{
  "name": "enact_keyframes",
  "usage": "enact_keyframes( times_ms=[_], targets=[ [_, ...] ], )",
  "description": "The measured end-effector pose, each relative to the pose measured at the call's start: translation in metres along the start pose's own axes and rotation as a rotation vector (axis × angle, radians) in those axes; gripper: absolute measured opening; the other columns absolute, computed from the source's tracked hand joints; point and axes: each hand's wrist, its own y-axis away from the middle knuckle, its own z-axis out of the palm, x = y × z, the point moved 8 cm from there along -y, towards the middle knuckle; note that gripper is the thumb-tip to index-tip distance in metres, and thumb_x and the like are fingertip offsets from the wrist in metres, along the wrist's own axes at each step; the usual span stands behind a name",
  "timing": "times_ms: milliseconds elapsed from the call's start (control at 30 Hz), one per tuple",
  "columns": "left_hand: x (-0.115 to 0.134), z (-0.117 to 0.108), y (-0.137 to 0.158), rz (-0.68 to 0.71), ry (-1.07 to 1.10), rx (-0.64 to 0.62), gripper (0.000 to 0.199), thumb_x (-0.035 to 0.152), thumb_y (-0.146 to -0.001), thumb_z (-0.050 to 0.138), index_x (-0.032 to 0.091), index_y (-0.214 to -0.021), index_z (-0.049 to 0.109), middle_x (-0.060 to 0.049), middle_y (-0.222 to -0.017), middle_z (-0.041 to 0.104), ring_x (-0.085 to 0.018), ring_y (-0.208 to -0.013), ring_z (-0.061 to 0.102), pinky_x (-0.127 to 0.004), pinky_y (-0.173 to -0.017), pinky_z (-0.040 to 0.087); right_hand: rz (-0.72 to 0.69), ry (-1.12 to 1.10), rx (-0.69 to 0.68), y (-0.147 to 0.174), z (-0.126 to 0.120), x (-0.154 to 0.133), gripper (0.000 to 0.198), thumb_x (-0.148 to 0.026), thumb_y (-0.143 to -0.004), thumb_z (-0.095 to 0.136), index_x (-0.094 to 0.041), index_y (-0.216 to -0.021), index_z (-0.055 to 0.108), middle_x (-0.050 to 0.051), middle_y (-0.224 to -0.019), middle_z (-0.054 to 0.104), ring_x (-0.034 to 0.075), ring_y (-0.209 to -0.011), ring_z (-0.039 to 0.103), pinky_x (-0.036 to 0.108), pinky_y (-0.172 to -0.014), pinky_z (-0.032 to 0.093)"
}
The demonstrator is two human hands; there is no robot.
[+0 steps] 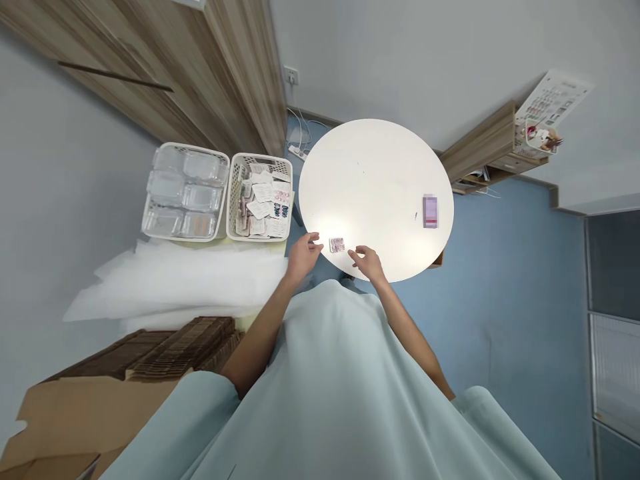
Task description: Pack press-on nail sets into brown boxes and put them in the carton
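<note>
On the near edge of a round white table [375, 173] lies a small blister pack [337, 245] with rows of pinkish-purple capsules. Just left of it, at the table's rim, is my left hand [304, 257], its fingers apart and holding nothing. To the right of the pack, my right hand [367, 262] hovers close by, fingers bent but apart and nothing between them. Neither hand appears to touch the pack. Farther right on the same table sits a purple box [430, 212], its top blurred.
Left of the table stand a white basket [234, 200] of blister packs and another white basket [145, 223] of clear plastic boxes. White sheets [190, 277] and brown cardboard [95, 407] lie nearer me. A power strip [297, 153] rests on the floor behind; a wooden shelf [480, 143] is at right.
</note>
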Motion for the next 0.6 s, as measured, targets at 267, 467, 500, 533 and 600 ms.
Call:
enact_keyframes(
  times_ms=[267,467,500,533,600],
  targets=[
    [-0.016,-0.079,0.006,-0.019,0.064,0.061,0.034,0.028,-0.093,0.068,0.022,-0.126,0.072,-0.011,-0.137,0.076,-0.024,-0.111,0.078,-0.043,-0.105,0.062,-0.105,-0.017,-0.026,0.021,0.024,-0.045,0.032,-0.046,-0.101,0.068,-0.021,-0.120,0.073,0.010,-0.134,0.077,0.017,-0.079,0.081,0.032,-0.082,0.061],
    [-0.034,-0.157,0.007,-0.005,0.066,0.193,0.035,0.028,-0.095,0.066,0.020,-0.129,0.070,-0.012,-0.136,0.076,-0.024,-0.114,0.077,-0.040,-0.106,0.060,-0.187,-0.031,-0.050,0.027,0.042,-0.103,0.034,-0.050,-0.097,0.068,-0.023,-0.118,0.074,0.008,-0.132,0.078,0.018,-0.082,0.079,0.035,-0.081,0.062],
    [-0.039,-0.171,0.006,0.000,0.042,0.221,0.036,0.028,-0.095,0.066,0.020,-0.131,0.069,-0.012,-0.137,0.075,-0.024,-0.115,0.076,-0.040,-0.106,0.060,-0.197,-0.030,-0.057,0.028,0.046,-0.112,0.036,-0.051,-0.097,0.069,-0.023,-0.118,0.074,0.009,-0.130,0.078,0.019,-0.083,0.079,0.036,-0.081,0.062],
    [-0.044,-0.185,0.005,0.007,0.004,0.255,0.038,0.029,-0.096,0.066,0.020,-0.132,0.068,-0.013,-0.138,0.074,-0.025,-0.118,0.075,-0.041,-0.107,0.059,-0.208,-0.026,-0.065,0.028,0.049,-0.121,0.038,-0.052,-0.096,0.069,-0.023,-0.119,0.074,0.009,-0.128,0.079,0.020,-0.085,0.079,0.036,-0.081,0.062],
    [-0.054,-0.213,0.003,0.022,-0.100,0.326,0.040,0.030,-0.096,0.067,0.019,-0.134,0.067,-0.014,-0.140,0.071,-0.029,-0.125,0.071,-0.044,-0.112,0.056,-0.237,-0.014,-0.080,0.029,0.057,-0.138,0.040,-0.054,-0.096,0.069,-0.023,-0.120,0.074,0.009,-0.127,0.079,0.020,-0.086,0.079,0.037,-0.080,0.062]
  ],
)
